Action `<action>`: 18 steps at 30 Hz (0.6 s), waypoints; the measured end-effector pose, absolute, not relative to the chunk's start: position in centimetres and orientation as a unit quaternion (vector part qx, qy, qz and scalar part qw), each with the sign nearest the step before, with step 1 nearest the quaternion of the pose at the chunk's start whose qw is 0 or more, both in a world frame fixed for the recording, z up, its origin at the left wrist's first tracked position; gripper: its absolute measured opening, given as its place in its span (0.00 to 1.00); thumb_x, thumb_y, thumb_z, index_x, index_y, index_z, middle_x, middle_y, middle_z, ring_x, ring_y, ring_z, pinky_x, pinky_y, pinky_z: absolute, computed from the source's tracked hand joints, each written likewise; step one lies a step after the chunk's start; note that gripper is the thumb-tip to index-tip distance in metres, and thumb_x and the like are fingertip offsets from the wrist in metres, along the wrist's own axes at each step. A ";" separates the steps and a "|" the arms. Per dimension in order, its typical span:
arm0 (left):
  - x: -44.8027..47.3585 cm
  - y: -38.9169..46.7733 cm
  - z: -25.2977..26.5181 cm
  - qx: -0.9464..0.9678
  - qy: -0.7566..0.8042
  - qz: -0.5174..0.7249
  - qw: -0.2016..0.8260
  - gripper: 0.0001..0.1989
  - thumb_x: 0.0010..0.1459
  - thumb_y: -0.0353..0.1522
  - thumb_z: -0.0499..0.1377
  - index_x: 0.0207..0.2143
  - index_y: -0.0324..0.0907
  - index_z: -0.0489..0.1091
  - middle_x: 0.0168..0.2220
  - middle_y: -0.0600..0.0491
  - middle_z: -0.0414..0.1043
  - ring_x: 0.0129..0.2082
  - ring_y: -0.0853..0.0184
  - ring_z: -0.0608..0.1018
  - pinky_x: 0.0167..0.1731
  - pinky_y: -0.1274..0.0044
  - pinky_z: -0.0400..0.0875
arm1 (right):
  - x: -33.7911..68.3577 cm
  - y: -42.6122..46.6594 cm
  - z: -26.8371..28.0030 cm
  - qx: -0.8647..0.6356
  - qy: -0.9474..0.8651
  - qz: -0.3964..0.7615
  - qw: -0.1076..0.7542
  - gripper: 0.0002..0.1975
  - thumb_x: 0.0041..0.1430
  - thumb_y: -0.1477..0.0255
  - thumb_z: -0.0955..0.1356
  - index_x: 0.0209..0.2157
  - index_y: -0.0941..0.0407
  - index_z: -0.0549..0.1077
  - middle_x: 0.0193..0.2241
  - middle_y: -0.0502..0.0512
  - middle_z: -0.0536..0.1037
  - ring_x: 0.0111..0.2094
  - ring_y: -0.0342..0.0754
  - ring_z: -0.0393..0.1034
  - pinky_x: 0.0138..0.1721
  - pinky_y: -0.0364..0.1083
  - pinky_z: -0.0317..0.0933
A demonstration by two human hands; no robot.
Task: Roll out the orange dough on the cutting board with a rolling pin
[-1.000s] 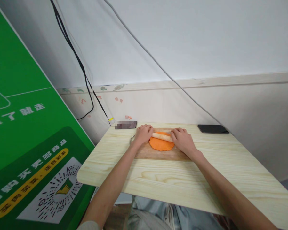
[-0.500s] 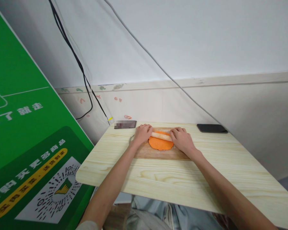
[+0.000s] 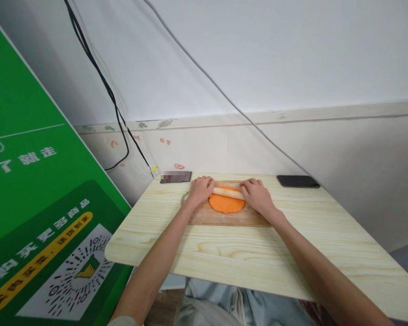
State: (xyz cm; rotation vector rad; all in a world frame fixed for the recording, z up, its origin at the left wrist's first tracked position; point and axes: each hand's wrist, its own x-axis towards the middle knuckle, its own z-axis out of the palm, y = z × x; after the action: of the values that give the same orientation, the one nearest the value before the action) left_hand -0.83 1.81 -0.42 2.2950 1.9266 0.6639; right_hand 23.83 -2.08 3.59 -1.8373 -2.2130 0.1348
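A pale wooden rolling pin point(image 3: 228, 193) lies across a flat, roundish sheet of orange dough point(image 3: 226, 204). My left hand point(image 3: 201, 189) is closed over the pin's left end, and my right hand point(image 3: 256, 194) grips its right end. Both ends of the pin are hidden under my fingers. Beneath the dough is a brown wooden cutting board point(image 3: 231, 220), with a metal ring handle point(image 3: 184, 197) showing at its left side. Part of the dough's far edge shows beyond the pin.
The board rests on a light wood-grain table point(image 3: 217, 253) against the wall. A dark phone point(image 3: 175, 177) lies at the back left, another black phone point(image 3: 298, 181) at the back right. A green printed panel point(image 3: 30, 190) stands left; a grey cable point(image 3: 224, 95) hangs along the wall.
The view has shifted very slightly, so most things sit a few pixels further left. Both hands stay on the rolling pin, which lies at nearly the same place on the dough.
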 end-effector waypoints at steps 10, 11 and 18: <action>-0.9 1.8 -0.6 0.750 0.622 0.223 0.036 0.19 0.77 0.35 0.49 0.50 0.47 0.82 0.56 0.49 0.84 0.57 0.58 0.81 0.61 0.68 0.70 | 23.7 -2.1 3.6 -0.642 -0.753 0.053 0.133 0.22 0.78 0.70 0.58 0.61 0.56 0.78 0.63 0.65 0.76 0.65 0.60 0.65 0.60 0.54 0.66; -0.9 1.9 -0.6 0.751 0.621 0.222 0.038 0.19 0.77 0.34 0.49 0.50 0.47 0.82 0.56 0.49 0.84 0.57 0.58 0.81 0.61 0.68 0.70 | 23.8 -2.1 3.6 -0.643 -0.752 0.056 0.134 0.22 0.77 0.71 0.58 0.60 0.56 0.79 0.63 0.65 0.76 0.65 0.60 0.65 0.61 0.54 0.66; -0.9 2.0 -0.7 0.750 0.621 0.222 0.040 0.18 0.76 0.35 0.51 0.51 0.47 0.82 0.56 0.48 0.84 0.57 0.58 0.81 0.61 0.68 0.70 | 23.5 -2.9 3.7 -0.629 -0.764 0.064 0.127 0.24 0.77 0.73 0.57 0.65 0.54 0.76 0.65 0.66 0.75 0.66 0.61 0.65 0.58 0.56 0.68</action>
State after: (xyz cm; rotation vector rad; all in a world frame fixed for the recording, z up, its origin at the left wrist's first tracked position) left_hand -0.94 1.96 -0.66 2.2988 1.9042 0.6811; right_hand 23.52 -2.86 3.67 -1.8305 -2.2247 0.1849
